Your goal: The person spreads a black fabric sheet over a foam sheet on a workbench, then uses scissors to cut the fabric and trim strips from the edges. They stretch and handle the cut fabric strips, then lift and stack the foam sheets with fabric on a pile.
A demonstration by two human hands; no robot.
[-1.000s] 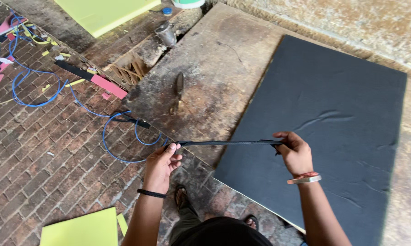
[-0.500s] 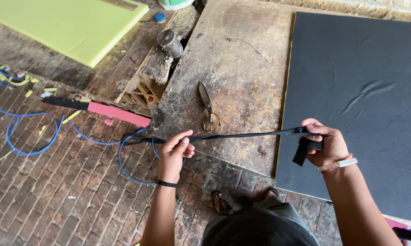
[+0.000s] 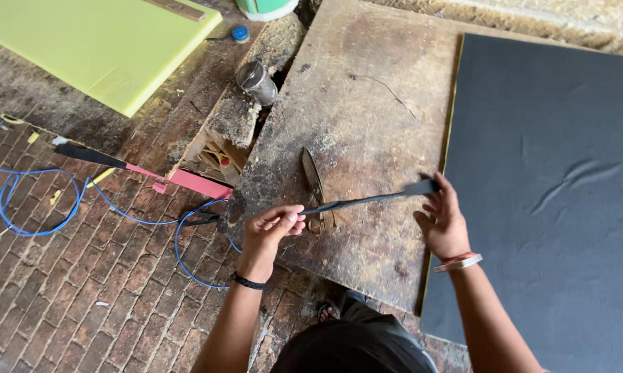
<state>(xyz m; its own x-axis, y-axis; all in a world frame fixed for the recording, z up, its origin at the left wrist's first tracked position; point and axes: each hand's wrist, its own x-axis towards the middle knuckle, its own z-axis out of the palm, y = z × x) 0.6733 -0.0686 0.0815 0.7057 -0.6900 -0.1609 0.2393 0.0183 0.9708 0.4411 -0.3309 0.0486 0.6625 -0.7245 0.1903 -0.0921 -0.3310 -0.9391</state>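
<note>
Worn wooden bench [image 3: 366,103] under us: we are stretching a dark strip [image 3: 363,202].
Left hand [image 3: 273,228] and right hand [image 3: 442,221] are pinching its ends above half-hidden shears [image 3: 313,181]; the black sheet [image 3: 553,173] is running out of frame.

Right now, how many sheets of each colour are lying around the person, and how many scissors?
Yellow-green sheet: 1
Dark grey sheet: 1
Scissors: 1
Total: 3
The left hand and right hand hold a dark strip stretched between them.
</note>
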